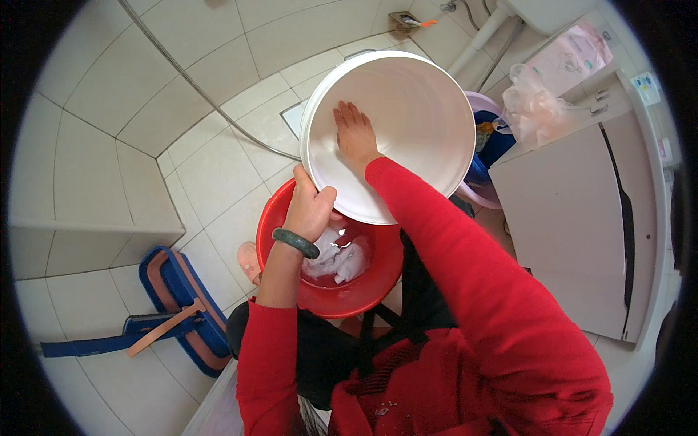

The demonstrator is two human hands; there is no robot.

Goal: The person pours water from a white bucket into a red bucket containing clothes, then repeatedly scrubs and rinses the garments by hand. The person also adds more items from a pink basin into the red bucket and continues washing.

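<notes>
A large white bucket (pixel 414 109) is tilted with its mouth toward me, above the far side of a red basin (pixel 382 272). My left hand (pixel 309 207) grips the bucket's rim at its lower left, thumb showing and the other fingers partly hidden; a dark green bangle circles the wrist. My right hand (pixel 355 136) reaches inside, its fingers stretched out flat against the inner wall. White wet cloth (pixel 342 261) lies in water in the basin, close below my left hand.
A blue and orange dustpan (pixel 182 291) with a brush lies on the tiled floor at left. A lilac tub (pixel 483 196) with dark blue things stands behind the bucket. A pale cabinet (pixel 567 225) fills the right side. A shower hose (pixel 211 102) hangs across the far left.
</notes>
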